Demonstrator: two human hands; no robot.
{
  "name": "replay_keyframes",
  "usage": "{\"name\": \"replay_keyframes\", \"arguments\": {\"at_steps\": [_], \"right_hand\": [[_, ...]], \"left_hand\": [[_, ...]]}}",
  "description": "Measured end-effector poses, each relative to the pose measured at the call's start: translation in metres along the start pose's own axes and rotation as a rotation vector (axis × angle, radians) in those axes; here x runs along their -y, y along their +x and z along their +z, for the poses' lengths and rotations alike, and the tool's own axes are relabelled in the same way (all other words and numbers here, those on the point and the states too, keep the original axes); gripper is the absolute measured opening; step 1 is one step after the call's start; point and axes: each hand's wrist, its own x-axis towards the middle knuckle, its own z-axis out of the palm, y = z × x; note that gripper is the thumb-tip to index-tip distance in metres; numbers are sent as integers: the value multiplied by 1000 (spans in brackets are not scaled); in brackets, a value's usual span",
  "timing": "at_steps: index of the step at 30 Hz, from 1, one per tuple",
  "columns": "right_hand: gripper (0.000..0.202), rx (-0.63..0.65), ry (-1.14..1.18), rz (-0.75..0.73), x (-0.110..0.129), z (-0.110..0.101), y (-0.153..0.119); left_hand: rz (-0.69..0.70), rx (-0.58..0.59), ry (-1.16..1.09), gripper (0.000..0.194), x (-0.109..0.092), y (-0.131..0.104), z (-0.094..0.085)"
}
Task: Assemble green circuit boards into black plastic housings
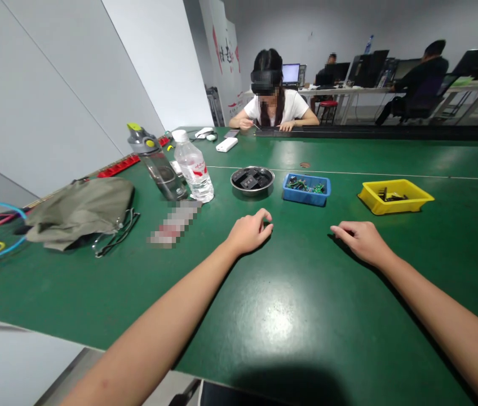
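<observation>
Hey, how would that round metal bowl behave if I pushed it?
The metal bowl would probably slide rather than tip, since it looks wide and low. Its shiny surface may feel slippery. The loose black pieces piled inside could shift.

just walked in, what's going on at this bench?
Neither hand appears to hold anything. The left hand, fingers loosely curled, is nearest the metal bowl of black pieces; the right hand is closer to the yellow tray with dark parts. A blue tray of small green parts stands between those containers. Across the green table, a person in a headset leans over the far side.
</observation>
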Motion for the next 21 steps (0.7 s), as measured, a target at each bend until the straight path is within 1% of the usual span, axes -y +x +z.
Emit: {"name": "replay_keyframes", "arguments": {"at_steps": [3, 7, 9, 11, 14, 21], "right_hand": [[26, -23, -23, -22, -2, 3, 3], [27, -58, -44, -30, -7, 5, 7], [25, -58, -49, -38, -8, 5, 8], [24, -54, -56, -47, -7, 5, 7], [25, -51, -64, -59, -5, 5, 5], [27, -38, -72, -88, -3, 6, 4]], "left_hand": [[-45, -40, 34, 28, 12, 9, -3], [-132, -149, 69, 63, 32, 26, -10], [-181, -197, 94, 71, 39, 32, -13], [-225, -222, 118, 68, 42, 37, -15], [-274, -227, 140, 61, 42, 40, -17], [-291, -193, 186, 53, 37, 37, -19]]}}
